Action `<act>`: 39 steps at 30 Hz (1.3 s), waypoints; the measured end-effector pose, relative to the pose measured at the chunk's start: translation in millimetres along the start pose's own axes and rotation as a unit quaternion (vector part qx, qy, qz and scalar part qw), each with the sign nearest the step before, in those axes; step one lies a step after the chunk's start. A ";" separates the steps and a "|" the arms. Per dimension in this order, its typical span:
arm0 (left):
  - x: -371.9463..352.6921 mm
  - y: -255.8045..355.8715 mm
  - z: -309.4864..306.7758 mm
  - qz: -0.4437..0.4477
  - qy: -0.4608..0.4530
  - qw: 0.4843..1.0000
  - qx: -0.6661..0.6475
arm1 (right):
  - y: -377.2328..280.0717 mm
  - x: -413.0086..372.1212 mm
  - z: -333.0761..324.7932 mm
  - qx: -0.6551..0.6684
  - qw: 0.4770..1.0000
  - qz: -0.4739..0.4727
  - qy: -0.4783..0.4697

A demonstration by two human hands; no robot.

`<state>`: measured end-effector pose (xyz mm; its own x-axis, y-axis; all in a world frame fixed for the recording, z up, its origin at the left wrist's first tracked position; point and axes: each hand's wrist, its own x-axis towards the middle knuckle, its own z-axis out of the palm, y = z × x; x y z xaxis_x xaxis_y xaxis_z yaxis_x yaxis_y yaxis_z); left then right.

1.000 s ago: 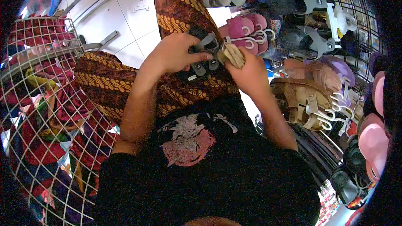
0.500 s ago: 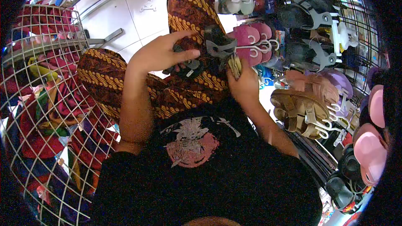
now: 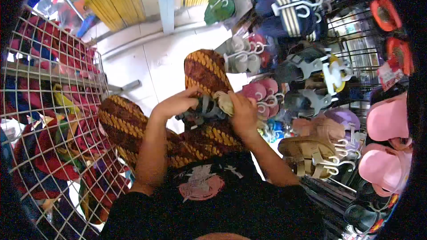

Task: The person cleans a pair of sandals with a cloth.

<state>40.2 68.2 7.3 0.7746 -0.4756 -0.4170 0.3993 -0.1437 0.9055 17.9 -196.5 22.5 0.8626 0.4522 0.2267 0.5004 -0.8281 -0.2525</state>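
Observation:
A pair of dark sandals (image 3: 195, 119) with a grey plastic hanger piece (image 3: 207, 106) rests on my lap, over the brown patterned cloth (image 3: 209, 69) covering my legs. My left hand (image 3: 174, 105) is closed at the left side of the sandals, its fingertips partly hidden. On the other side, my right hand (image 3: 243, 113) pinches a small beige folded bundle (image 3: 224, 102), perhaps cloth, against the sandals' right end. The bundle's exact kind is hard to make out.
A wire mesh rack (image 3: 58, 120) full of colourful items stands at my left. Pink sandals (image 3: 267, 95), brown sandals (image 3: 311, 151), black sandals (image 3: 293, 66) and pink slippers (image 3: 382, 166) hang close at my right. White floor tiles (image 3: 155, 66) lie ahead.
The view has tilted up, showing more of the floor and yellow slatted panels. My right hand has brought the beige bundle over the sandals, and my hands are closer together.

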 end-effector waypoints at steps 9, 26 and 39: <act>-26.5 43.6 -6.3 0.076 0.014 0.995 -0.064 | 18.7 78.3 13.5 0.138 0.964 0.129 0.189; -28.3 48.9 -19.5 0.143 0.158 0.872 -0.440 | -24.8 147.9 -242.2 0.724 0.638 -0.252 0.074; 14.9 10.5 -66.7 0.149 0.380 0.804 -0.433 | -26.4 213.3 89.5 0.903 0.218 0.271 -0.251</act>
<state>88.7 117.4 5.4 0.8437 0.3379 -0.4170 0.0777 0.6920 0.7177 195.3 -48.5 -6.7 0.5037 0.8047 -0.3141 -0.8638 0.4721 -0.1758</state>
